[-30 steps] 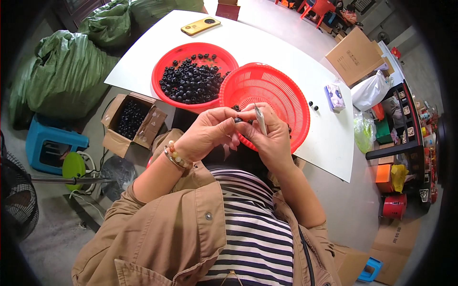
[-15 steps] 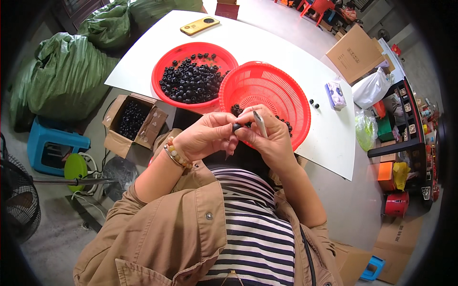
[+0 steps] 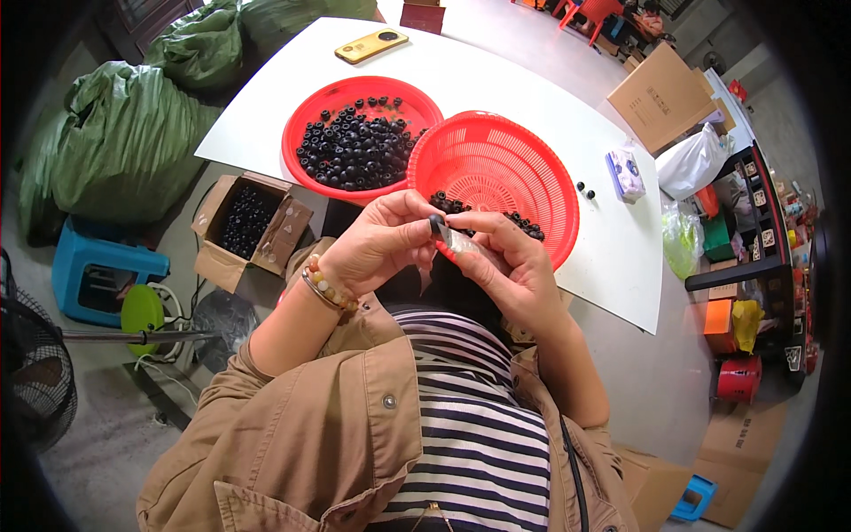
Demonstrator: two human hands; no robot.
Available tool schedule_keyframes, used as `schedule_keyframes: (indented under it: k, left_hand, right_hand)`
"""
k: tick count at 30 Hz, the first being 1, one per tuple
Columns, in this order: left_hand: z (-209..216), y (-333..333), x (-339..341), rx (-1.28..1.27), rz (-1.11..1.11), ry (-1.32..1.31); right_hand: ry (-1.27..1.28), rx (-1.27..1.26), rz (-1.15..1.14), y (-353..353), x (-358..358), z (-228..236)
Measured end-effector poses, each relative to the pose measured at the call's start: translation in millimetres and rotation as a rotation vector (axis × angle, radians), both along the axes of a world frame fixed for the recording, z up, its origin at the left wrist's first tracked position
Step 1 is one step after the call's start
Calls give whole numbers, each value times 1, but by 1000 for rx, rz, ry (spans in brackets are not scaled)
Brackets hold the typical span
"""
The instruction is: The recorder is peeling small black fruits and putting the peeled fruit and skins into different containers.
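Both my hands meet over the near rim of the red slotted basket. My left hand, with a bead bracelet at its wrist, pinches a small black round piece between thumb and fingertips. A small knife with a pale handle is gripped in my right hand; its blade lies against the black piece. Fingers partly hide the handle. Several black pieces lie in the near part of the basket. Left of it, a round red tray holds a heap of small hollow black pieces.
A white table bears a yellow phone, a purple-white packet and two loose black pieces. To the left stand an open carton of black pieces, a blue stool, a fan and green sacks.
The knife in my right hand has swung down from pointing upward, and its blade now rests at the black piece. My left hand keeps its pinch, the piece shifted slightly upward.
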State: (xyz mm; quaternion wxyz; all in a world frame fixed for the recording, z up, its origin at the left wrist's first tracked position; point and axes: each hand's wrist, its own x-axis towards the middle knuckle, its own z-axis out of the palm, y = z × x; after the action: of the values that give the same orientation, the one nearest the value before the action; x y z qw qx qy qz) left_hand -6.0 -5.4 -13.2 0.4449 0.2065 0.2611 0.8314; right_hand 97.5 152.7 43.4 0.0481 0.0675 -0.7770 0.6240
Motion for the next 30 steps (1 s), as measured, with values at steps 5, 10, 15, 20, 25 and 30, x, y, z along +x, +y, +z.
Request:
schedule_keyframes:
  k: [5,10,15,20,25,30]
  left_hand:
    - [0,1,1,-52,56,31]
    - [0,2,1,-72,101,72]
    - [4,2,3,-104,140,126]
    - [6,2,3,-125,204,220]
    - [5,1,2,-175,288,339]
    - [6,2,3,-218,363,414]
  right_hand:
    - [45,94,-51,-2,-1,0]
    - [84,77,-85,-3,-1,-5]
    - [66,75,-99,-4,0,-3]
    - [45,-11,-84,-6,0,-5]
    - [-70,-156,-38,-9,2,4]
    - [-96,-266,-68,-12,1,-2]
